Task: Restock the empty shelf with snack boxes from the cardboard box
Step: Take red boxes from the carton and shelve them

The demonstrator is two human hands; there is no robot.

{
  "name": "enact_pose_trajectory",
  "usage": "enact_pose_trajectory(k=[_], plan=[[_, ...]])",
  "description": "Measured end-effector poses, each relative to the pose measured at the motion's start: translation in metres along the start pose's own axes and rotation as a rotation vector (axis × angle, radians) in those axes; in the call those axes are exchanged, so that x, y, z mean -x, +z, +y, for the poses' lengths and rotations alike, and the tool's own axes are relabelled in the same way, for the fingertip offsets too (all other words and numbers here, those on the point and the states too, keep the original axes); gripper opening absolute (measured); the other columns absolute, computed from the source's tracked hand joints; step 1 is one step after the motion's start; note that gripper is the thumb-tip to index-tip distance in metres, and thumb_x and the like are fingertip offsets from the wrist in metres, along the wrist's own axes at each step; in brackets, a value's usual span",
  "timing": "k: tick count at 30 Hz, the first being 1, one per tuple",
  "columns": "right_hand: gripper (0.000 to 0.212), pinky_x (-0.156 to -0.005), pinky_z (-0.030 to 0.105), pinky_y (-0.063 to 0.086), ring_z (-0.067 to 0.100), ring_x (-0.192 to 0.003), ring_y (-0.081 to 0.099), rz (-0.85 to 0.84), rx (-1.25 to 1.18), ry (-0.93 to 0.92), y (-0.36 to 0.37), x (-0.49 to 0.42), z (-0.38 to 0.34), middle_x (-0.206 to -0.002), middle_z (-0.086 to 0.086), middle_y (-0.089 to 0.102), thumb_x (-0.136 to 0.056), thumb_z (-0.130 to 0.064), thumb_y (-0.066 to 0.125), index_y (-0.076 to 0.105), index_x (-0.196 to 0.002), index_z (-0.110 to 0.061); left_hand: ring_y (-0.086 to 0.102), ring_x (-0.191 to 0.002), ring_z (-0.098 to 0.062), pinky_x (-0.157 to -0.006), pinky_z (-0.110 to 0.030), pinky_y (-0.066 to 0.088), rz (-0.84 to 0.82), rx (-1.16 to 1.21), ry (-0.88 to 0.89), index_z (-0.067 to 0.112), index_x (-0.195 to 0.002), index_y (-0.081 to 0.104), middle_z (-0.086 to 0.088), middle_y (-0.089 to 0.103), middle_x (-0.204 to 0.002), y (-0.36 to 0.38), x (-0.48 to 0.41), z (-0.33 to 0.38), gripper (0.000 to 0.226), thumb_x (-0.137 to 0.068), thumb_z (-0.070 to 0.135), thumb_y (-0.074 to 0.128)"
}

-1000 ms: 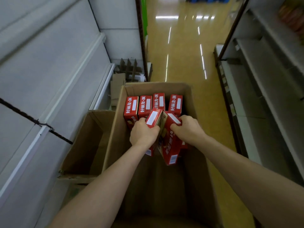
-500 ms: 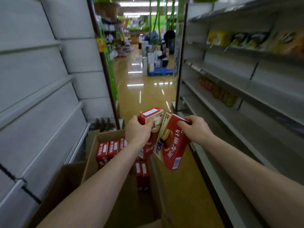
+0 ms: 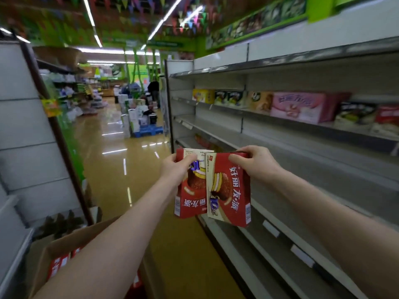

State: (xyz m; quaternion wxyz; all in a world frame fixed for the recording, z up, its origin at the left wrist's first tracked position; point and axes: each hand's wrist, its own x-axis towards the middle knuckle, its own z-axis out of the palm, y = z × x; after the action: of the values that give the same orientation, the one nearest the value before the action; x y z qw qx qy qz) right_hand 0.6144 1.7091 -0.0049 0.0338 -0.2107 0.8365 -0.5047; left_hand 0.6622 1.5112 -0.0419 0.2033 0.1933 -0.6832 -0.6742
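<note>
I hold two red snack boxes in front of me, side by side and hanging down. My left hand grips the top of the left snack box. The right snack box overlaps it and is gripped at its top edge by my right hand. Both boxes hang just left of the bare grey shelf on my right. The cardboard box sits at lower left under my left forearm, with more red boxes inside.
The shelf above on the right carries yellow, pink and other snack cartons. Lower shelf boards show white price tags. An aisle of glossy floor runs ahead to a blue pallet of goods. White shelving stands on the left.
Both hands lifted the two red boxes out of the cardboard box and carried them up and right toward the right-hand shelf. My view rose from the carton to the aisle.
</note>
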Motion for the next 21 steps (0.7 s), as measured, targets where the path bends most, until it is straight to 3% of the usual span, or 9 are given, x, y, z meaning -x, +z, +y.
enact_pose_trajectory(k=[2, 5, 8, 11, 14, 16, 19, 21], plan=[[0.032, -0.07, 0.024, 0.055, 0.008, -0.082, 0.067, 0.021, 0.042, -0.023, -0.015, 0.0, -0.004, -0.096, 0.0, 0.068, -0.088, -0.035, 0.066, 0.057, -0.115, -0.019, 0.072, -0.085, -0.024, -0.082, -0.042, 0.058, -0.078, -0.016, -0.005, 0.015, -0.11, 0.063, -0.007, 0.074, -0.094, 0.015, -0.01, 0.005, 0.037, -0.083, 0.037, 0.073], [0.034, -0.065, 0.021, 0.054, 0.009, -0.084, 0.066, 0.034, 0.08, -0.028, -0.033, 0.004, -0.011, -0.101, -0.002, 0.064, -0.09, -0.034, 0.064, 0.052, -0.12, -0.023, 0.072, -0.081, -0.024, -0.075, -0.039, 0.059, -0.185, -0.005, -0.034, 0.015, -0.108, 0.063, -0.007, 0.074, -0.091, 0.034, -0.022, 0.009, 0.033, -0.084, 0.037, 0.072], [0.031, -0.07, 0.031, 0.058, 0.015, -0.088, 0.067, 0.145, 0.055, -0.011, -0.04, 0.007, -0.014, -0.109, 0.001, 0.059, -0.095, -0.038, 0.055, 0.045, -0.123, -0.028, 0.071, -0.072, -0.021, -0.064, -0.033, 0.057, -0.274, 0.032, -0.044, 0.014, -0.106, 0.06, -0.008, 0.073, -0.089, 0.056, -0.028, 0.011, 0.028, -0.089, 0.035, 0.068], [0.029, -0.085, 0.042, 0.055, 0.019, -0.098, 0.062, 0.311, 0.168, -0.029, -0.047, 0.008, -0.013, -0.115, 0.0, 0.057, -0.097, -0.043, 0.047, 0.042, -0.123, -0.03, 0.07, -0.084, -0.026, -0.074, -0.041, 0.058, -0.36, -0.011, 0.023, 0.013, -0.129, 0.049, -0.013, 0.068, -0.108, 0.081, -0.026, 0.009, 0.046, -0.092, 0.037, 0.063], [0.037, -0.089, 0.041, 0.051, 0.021, -0.102, 0.058, 0.342, 0.385, 0.034, -0.063, 0.013, -0.012, -0.116, 0.003, 0.058, -0.096, -0.051, 0.043, 0.045, -0.124, -0.027, 0.07, -0.09, -0.029, -0.068, -0.041, 0.059, -0.572, -0.072, 0.056, 0.039, -0.145, 0.028, -0.015, 0.06, -0.122, 0.096, -0.021, 0.008, 0.053, -0.098, 0.036, 0.053], [0.04, -0.092, 0.042, 0.049, 0.022, -0.104, 0.058, 0.331, 0.474, 0.081, -0.075, 0.02, -0.008, -0.117, 0.004, 0.059, -0.096, -0.053, 0.043, 0.048, -0.123, -0.025, 0.071, -0.094, -0.028, -0.077, -0.046, 0.059, -0.698, -0.12, 0.092, 0.041, -0.141, 0.035, -0.013, 0.063, -0.119, 0.106, -0.02, 0.007, 0.045, -0.1, 0.034, 0.051], [0.041, -0.092, 0.041, 0.049, 0.023, -0.105, 0.058, 0.313, 0.577, 0.096, -0.088, 0.032, -0.006, -0.119, 0.005, 0.06, -0.096, -0.052, 0.043, 0.049, -0.124, -0.022, 0.068, -0.099, -0.023, -0.089, -0.045, 0.056, -0.766, -0.148, 0.139, 0.031, -0.118, 0.056, -0.01, 0.066, -0.114, 0.123, -0.009, 0.01, 0.022, -0.102, 0.026, 0.043], [0.042, -0.09, 0.039, 0.05, 0.023, -0.104, 0.059, 0.302, 0.648, 0.096, -0.095, 0.041, -0.006, -0.119, 0.004, 0.06, -0.096, -0.052, 0.043, 0.048, -0.125, -0.022, 0.065, -0.104, -0.02, -0.095, -0.045, 0.052, -0.792, -0.161, 0.133, 0.028, -0.107, 0.062, -0.009, 0.066, -0.115, 0.134, -0.002, 0.01, 0.023, -0.101, 0.033, 0.04]])
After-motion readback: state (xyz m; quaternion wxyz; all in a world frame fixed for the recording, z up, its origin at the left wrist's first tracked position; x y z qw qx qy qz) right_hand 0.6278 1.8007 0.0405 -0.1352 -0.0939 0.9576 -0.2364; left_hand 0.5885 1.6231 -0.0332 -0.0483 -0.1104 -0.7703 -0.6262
